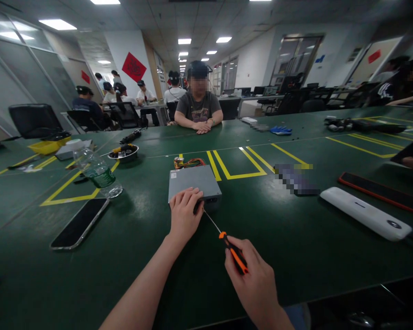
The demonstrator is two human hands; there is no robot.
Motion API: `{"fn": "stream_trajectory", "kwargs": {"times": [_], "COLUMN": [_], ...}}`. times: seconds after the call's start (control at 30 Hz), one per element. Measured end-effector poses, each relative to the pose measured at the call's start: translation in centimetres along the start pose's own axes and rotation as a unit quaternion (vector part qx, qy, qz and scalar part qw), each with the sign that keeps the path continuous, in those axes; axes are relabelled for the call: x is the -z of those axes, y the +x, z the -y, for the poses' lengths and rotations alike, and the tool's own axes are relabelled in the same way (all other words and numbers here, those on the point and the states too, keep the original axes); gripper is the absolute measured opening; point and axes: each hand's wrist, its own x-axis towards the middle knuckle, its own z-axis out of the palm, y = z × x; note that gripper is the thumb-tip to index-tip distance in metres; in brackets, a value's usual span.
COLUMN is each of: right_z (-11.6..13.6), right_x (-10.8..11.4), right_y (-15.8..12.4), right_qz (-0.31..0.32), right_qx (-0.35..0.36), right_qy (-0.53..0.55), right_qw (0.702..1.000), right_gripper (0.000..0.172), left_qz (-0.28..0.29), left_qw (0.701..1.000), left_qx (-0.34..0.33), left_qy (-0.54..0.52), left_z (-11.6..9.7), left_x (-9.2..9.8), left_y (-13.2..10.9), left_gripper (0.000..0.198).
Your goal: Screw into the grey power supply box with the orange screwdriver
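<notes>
the grey power supply unit lies on the green table right in front of the person, its coloured wires bunched at the far edge. the left hand lies over the near edge, fingers across the top; from here i can't tell whether it grips or only presses. the right hand is wrapped around the handle of an orange-and-black screwdriver, whose thin shaft runs up to the near side, by the left fingertips. the tip itself is hidden, so i can't say if it's seated in anything. i'd want the shaft square to that face, a firm push along it before any turn, and the 2 hands bracing against each other. the left fingers are best kept clear of the tip, in case it slips.
</notes>
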Motion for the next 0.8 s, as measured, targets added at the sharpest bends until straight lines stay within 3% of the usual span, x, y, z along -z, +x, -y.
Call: {"fn": "stream_trajectory", "kwargs": {"times": [0.23, 0.8], "right_z": [-0.3, -0.3], "right_x": [-0.1, -0.8], "right_y": [0.5, 1.2], "right_qz": [-0.031, -0.011], "right_qx": [0.036, 0.02], "right_qy": [-0.073, -0.073], "right_qw": [0.996, 0.997], "right_gripper": [0.019, 0.019], "left_qz": [0.007, 0.008], "left_qw": [1.0, 1.0], "left_qx": [0.004, 0.01], "left_qy": [0.001, -0.001], "left_z": [0.0, -0.1], "left_x": [0.1, 0.0], "left_y": [0.0, 0.0], "left_gripper": [0.022, 0.021]}}
